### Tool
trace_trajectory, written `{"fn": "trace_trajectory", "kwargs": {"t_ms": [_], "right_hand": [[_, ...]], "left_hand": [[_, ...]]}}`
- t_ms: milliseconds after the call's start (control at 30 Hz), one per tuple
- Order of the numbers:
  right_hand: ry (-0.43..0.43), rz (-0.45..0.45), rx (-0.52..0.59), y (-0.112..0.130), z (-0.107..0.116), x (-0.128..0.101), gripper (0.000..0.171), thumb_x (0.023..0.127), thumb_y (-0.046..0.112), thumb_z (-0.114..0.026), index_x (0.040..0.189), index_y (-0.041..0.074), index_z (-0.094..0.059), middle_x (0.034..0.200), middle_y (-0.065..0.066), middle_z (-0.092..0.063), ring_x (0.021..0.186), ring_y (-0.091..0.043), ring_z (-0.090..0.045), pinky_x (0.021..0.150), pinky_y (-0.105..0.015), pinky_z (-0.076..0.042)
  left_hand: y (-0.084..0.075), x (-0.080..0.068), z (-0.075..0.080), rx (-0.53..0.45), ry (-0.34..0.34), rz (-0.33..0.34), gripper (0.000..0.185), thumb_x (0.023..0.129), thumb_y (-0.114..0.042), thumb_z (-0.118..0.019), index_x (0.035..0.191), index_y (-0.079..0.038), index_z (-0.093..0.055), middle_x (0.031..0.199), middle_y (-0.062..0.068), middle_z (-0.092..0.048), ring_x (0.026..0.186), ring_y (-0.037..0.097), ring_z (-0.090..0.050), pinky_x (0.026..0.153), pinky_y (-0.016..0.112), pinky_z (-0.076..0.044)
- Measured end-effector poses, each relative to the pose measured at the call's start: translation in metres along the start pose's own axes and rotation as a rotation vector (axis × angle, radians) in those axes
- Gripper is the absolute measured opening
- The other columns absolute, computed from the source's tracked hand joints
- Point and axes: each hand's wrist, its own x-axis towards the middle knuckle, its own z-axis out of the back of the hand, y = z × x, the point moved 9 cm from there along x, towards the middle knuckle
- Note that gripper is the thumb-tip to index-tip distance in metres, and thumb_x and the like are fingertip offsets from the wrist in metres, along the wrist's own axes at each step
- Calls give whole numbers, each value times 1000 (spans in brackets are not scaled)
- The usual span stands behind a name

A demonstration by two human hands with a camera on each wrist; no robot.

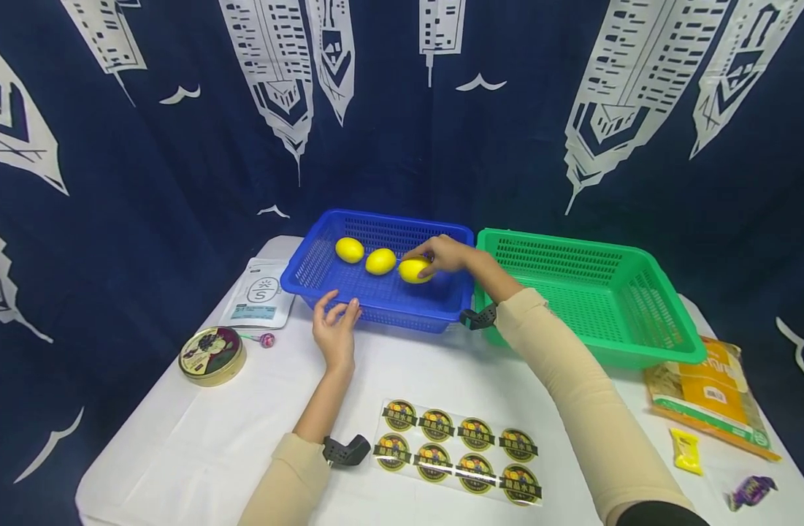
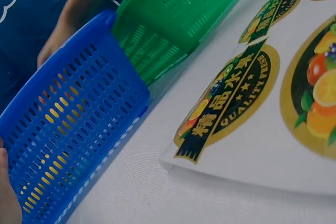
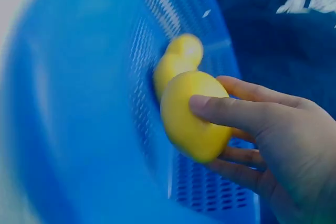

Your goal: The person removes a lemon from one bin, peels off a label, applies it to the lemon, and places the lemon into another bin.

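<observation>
My right hand is over the right part of a blue plastic basket, holding a yellow lemon. In the right wrist view, its thumb lies across this lemon and the other fingers support the far side. Two more lemons sit in the basket, one in the middle and one to the left. At the basket's front rim is my left hand, its fingers loosely bent and fingertips right at the edge. Only part of that hand shows in the left wrist view.
A green basket stands right of the blue one. In front lies a sheet of round fruit stickers. Left are a white pouch, a lollipop and a round tin. Right are an orange bag and two wrapped sweets.
</observation>
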Motion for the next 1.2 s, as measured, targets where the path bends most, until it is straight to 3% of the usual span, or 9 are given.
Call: {"fn": "trace_trajectory", "kwargs": {"t_ms": [133, 233, 333, 533, 633, 767, 867, 1000, 1200], "right_hand": [[-72, 30, 51, 23, 17, -18, 48, 80, 21, -73, 126, 18, -59, 103, -4, -65, 74, -21, -49, 63, -28, -43], [-148, 67, 101, 42, 29, -36, 47, 80, 18, -74, 125, 17, -59, 119, -6, -61, 97, -22, -57, 76, -29, -53], [-224, 127, 126, 61, 40, -60, 47, 80, 18, -73, 125, 15, -59, 125, -6, -57, 115, -22, -52, 83, -33, -54], [-364, 190, 80, 95, 50, -123, 47, 80, 23, -73, 125, 17, -59, 124, -6, -57, 111, -24, -53, 80, -34, -55], [-429, 194, 44, 109, 46, -157, 49, 78, 20, -76, 124, 17, -60, 122, -4, -59, 108, -23, -56, 87, -41, -51], [-476, 175, 29, 116, 27, -196, 50, 75, 18, -77, 122, 16, -61, 120, -4, -61, 109, -25, -57, 97, -55, -39], [-468, 119, 58, 111, 4, -218, 49, 76, 19, -77, 123, 17, -61, 120, -4, -60, 113, -28, -54, 98, -60, -35], [-429, 46, 117, 97, -36, -233, 50, 76, 18, -76, 124, 19, -60, 122, -2, -60, 114, -26, -53, 97, -56, -38], [-337, -12, 184, 80, -89, -236, 52, 75, 19, -77, 124, 18, -60, 122, 1, -59, 111, -22, -54, 90, -43, -48]], "left_hand": [[1, -1, -1, 45, 4, -21, 44, 77, -3, -73, 115, 3, -53, 77, 13, -62, 71, 17, -66, 74, 32, -56], [1, -1, -1, 77, 6, -42, 42, 77, -4, -74, 113, 3, -54, 79, 18, -63, 70, 17, -66, 73, 32, -56], [-1, 0, -2, 97, 12, -63, 41, 76, -5, -74, 111, 3, -55, 80, 21, -63, 70, 17, -67, 72, 31, -57], [-3, 2, -1, 158, 15, -74, 40, 75, -8, -76, 109, 2, -57, 78, 15, -64, 67, 14, -67, 69, 29, -57], [-4, 2, 0, 185, 15, -75, 41, 75, -8, -77, 109, 3, -57, 78, 17, -64, 65, 13, -66, 68, 28, -57], [-4, 3, 0, 189, 23, -79, 40, 76, -7, -76, 109, 4, -57, 80, 22, -64, 65, 12, -66, 68, 27, -57], [-5, 2, 0, 193, 31, -85, 39, 76, -8, -76, 109, 3, -56, 78, 17, -65, 66, 13, -67, 69, 28, -57], [-7, 1, 1, 191, 34, -82, 40, 76, -9, -76, 109, 3, -56, 76, 11, -64, 67, 14, -67, 71, 29, -56], [-8, 1, -2, 179, 37, -63, 41, 76, -8, -76, 110, 4, -56, 75, 7, -64, 67, 14, -67, 71, 29, -56]]}}
